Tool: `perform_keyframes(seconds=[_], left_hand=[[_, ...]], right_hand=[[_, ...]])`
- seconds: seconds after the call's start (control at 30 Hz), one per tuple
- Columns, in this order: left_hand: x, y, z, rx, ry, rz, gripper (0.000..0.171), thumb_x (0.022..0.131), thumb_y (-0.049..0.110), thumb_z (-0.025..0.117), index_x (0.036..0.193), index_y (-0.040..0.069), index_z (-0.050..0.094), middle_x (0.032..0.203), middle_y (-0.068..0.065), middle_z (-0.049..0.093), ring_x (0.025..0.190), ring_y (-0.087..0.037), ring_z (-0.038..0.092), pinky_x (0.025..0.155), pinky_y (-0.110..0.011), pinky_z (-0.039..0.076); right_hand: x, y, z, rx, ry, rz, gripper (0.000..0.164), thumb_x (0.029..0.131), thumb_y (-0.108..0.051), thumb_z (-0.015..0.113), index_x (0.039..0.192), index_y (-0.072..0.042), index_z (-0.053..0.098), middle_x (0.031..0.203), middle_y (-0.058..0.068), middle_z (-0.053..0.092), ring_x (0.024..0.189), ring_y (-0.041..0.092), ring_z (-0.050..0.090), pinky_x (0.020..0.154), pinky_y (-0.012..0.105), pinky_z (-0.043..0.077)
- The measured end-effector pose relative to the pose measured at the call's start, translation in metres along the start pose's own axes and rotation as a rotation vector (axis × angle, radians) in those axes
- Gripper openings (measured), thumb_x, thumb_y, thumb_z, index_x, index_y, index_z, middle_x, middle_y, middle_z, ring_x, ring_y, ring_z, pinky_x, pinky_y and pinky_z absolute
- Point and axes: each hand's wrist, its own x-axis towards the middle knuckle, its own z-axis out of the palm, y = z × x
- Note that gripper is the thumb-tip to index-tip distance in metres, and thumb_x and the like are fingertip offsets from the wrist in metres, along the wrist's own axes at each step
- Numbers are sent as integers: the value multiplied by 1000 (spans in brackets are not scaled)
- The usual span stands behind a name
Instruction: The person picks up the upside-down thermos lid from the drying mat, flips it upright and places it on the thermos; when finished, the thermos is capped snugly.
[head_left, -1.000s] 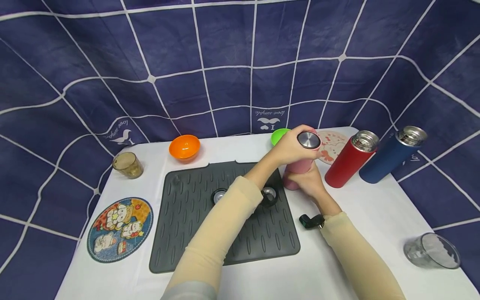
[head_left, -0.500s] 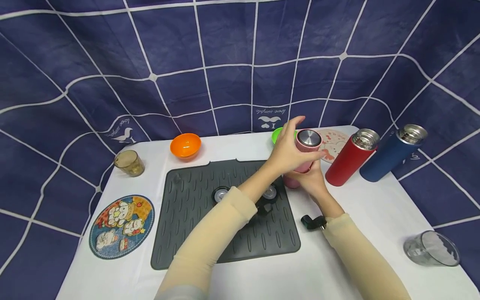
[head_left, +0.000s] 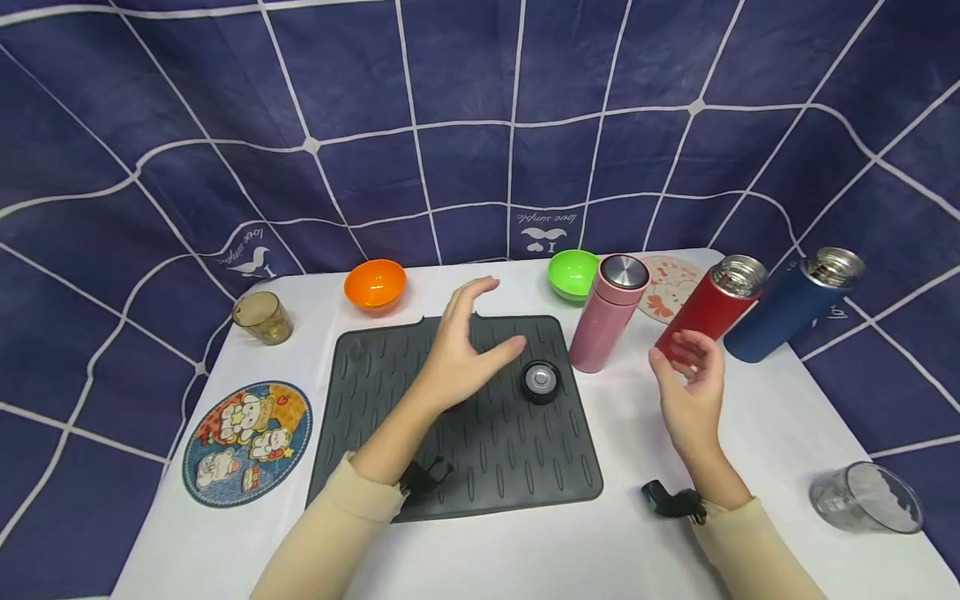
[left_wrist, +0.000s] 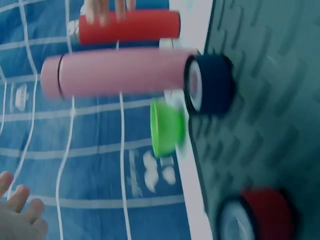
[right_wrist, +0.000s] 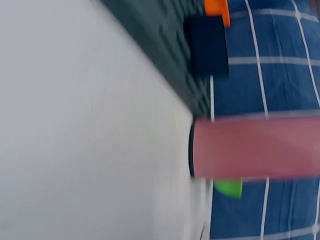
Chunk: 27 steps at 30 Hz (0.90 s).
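Observation:
My left hand point(head_left: 453, 354) hovers above the dark grey ridged mat point(head_left: 487, 475), fingers spread and holding nothing. The right hand point(head_left: 692, 396) is in the air with loosely bent fingers, also holding nothing. It partly covers the base of the red thermos point(head_left: 701, 308); whether it touches is unclear. Between the hands a pink thermos point(head_left: 603, 321) stands upright with its steel-topped lid on. Behind the right hand, the blue thermos point(head_left: 787, 312) and the red one have bare steel mouths. On the mat lie a dark blue lid point(left_wrist: 215, 84) and a blurred red lid point(left_wrist: 270, 215).
At the back are an orange bowl point(head_left: 375, 286), a green bowl point(head_left: 573, 275) and a pale pink round mat point(head_left: 667, 287). A brown glass point(head_left: 262, 318) and a patterned round mat point(head_left: 247, 442) are at left. A clear glass point(head_left: 862, 498) is at front right.
Both hands have let go of the pink thermos, which stays upright with its lid on. The left hand has moved left over the mat, the right hand right toward the red thermos.

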Motion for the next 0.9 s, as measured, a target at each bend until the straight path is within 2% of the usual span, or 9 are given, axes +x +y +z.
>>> perform_keyframes(seconds=[0.1,0.23,0.3,0.43,0.53,0.67,0.9], left_hand=[[-20,-15,-21,37,7,-101,76,79,35,74,142,31,32,148,6,32,139,-15,26,110,-55,26],[-44,-38,-38,112,-36,-266,88,73,41,78,143,34,26,151,2,24,140,-24,21,105,-63,27],[-54,-51,-41,141,-67,-334,96,68,41,82,144,34,24,152,-2,21,141,-28,20,104,-65,28],[-68,-75,-39,196,-105,-436,106,63,39,86,146,29,22,152,-9,21,140,-35,21,102,-66,29],[-72,-87,-35,228,-114,-468,107,62,35,87,147,22,24,150,-11,27,137,-35,25,106,-63,25],[-71,-93,-26,279,-117,-467,102,61,29,88,145,15,31,144,-12,36,131,-33,30,105,-57,22],[-67,-96,-14,370,-157,-479,100,59,31,89,142,14,36,141,-11,43,120,-30,37,87,-45,28]], right_hand=[[8,3,-18,-15,106,5,53,83,-16,71,129,-16,43,128,2,47,117,18,47,89,26,39],[23,12,-38,-77,172,112,68,80,-22,75,134,-24,34,135,-5,38,123,12,41,96,30,34],[31,17,-43,-105,169,176,76,79,-25,76,137,-28,28,139,-7,33,127,11,36,101,32,31],[44,24,-44,-128,102,263,86,79,-32,76,142,-32,17,149,-8,23,137,13,25,112,36,23],[52,28,-41,-150,47,303,91,79,-37,75,144,-35,11,153,-7,18,141,13,19,116,39,19],[61,33,-35,-182,14,350,94,77,-43,74,144,-37,8,153,-5,20,141,14,20,116,42,19],[74,38,-29,-161,-18,373,91,76,-42,75,141,-41,12,151,-9,27,140,13,26,113,46,29]])
